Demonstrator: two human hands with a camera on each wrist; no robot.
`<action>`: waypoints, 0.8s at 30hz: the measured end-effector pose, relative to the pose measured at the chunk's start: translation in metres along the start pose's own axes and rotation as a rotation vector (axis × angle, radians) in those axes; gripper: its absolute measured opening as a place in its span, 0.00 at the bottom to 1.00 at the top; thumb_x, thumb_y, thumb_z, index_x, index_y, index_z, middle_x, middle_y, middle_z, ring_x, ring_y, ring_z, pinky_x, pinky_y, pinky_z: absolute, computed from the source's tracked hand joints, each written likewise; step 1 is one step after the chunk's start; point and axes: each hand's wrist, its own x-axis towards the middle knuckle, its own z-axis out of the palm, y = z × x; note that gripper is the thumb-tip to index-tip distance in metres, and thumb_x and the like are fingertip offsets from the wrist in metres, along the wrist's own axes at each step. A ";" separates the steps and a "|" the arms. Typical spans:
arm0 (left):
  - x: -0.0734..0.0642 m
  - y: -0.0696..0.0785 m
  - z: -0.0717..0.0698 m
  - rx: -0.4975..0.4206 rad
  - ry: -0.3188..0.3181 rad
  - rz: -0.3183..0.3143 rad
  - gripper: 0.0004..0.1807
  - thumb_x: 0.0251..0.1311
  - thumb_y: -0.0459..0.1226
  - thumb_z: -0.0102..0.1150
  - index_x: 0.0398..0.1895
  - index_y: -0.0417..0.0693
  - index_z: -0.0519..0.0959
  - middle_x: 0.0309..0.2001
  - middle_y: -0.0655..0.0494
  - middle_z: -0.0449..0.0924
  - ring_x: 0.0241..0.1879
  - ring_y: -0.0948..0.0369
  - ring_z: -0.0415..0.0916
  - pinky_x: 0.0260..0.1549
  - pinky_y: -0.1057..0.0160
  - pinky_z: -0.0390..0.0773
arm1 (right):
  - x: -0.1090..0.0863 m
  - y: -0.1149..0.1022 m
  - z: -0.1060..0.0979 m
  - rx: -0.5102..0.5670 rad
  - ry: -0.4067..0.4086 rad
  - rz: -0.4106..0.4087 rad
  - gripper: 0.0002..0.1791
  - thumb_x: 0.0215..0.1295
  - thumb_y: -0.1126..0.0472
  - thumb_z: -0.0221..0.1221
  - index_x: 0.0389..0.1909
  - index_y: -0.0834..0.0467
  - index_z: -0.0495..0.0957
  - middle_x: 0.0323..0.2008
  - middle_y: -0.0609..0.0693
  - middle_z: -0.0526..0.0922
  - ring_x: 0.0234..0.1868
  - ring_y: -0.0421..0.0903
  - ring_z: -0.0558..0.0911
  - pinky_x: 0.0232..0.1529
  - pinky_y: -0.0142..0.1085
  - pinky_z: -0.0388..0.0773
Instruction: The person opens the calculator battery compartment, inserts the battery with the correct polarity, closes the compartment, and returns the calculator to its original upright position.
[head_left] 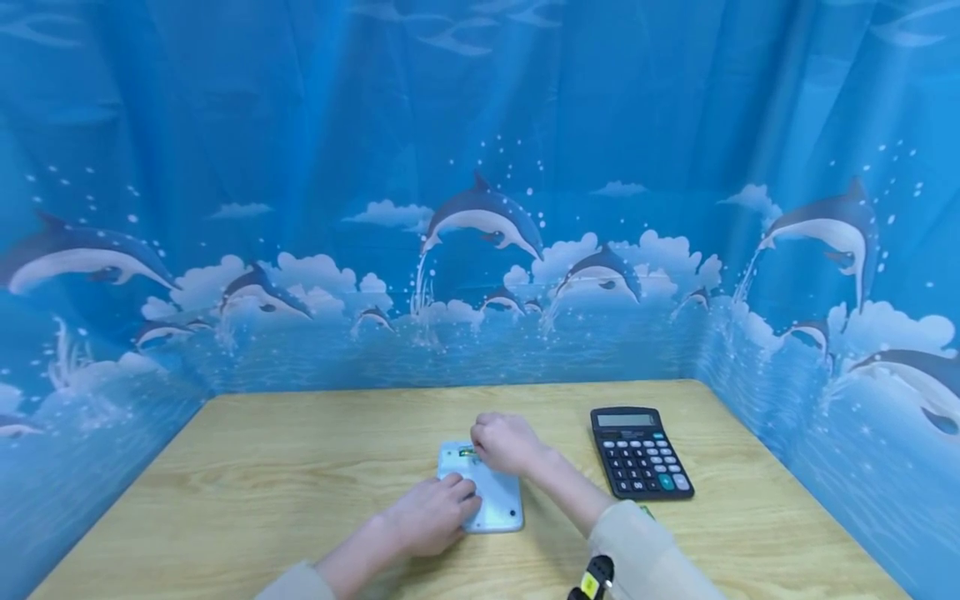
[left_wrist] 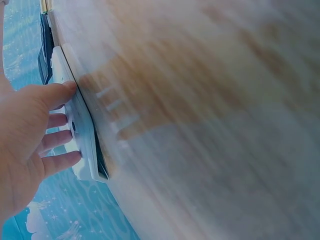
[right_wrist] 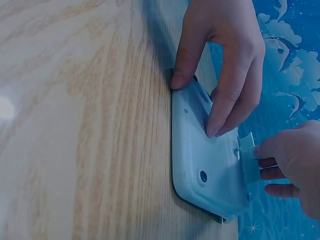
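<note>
A pale blue calculator (head_left: pixel 495 498) lies face down on the table, its screwed back upward. Near its far end the battery compartment is uncovered, and a green battery (head_left: pixel 467 452) shows inside. My left hand (head_left: pixel 437 512) holds the calculator at its left side; in the left wrist view the thumb lies along the edge and the fingers (left_wrist: pixel 62 162) rest on the back. At the far end my right hand (head_left: pixel 506 442) pinches a small pale blue battery cover (right_wrist: pixel 249 162) between thumb and fingers, and partly hides the compartment in the head view.
To the right lies a black desk calculator (head_left: pixel 642 452), keys up. A small green object (head_left: pixel 647 511) shows beside the right sleeve (head_left: pixel 645 550). A blue dolphin-print curtain (head_left: pixel 480 333) borders the wooden table (head_left: pixel 300 467) at the back and sides.
</note>
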 end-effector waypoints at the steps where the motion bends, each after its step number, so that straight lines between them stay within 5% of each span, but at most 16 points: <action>1: 0.000 0.000 0.000 -0.002 0.001 -0.001 0.18 0.53 0.47 0.62 0.46 0.51 0.78 0.40 0.60 0.73 0.38 0.65 0.69 0.31 0.72 0.72 | 0.000 0.000 0.000 0.001 -0.011 0.003 0.05 0.58 0.62 0.58 0.24 0.53 0.79 0.25 0.43 0.74 0.25 0.39 0.73 0.22 0.26 0.68; 24: 0.001 0.000 -0.002 -0.007 -0.027 0.005 0.18 0.53 0.46 0.62 0.46 0.50 0.77 0.37 0.61 0.71 0.36 0.65 0.67 0.31 0.72 0.72 | -0.002 -0.004 0.003 0.002 -0.066 0.007 0.06 0.59 0.62 0.59 0.25 0.53 0.81 0.26 0.42 0.75 0.26 0.37 0.72 0.22 0.25 0.68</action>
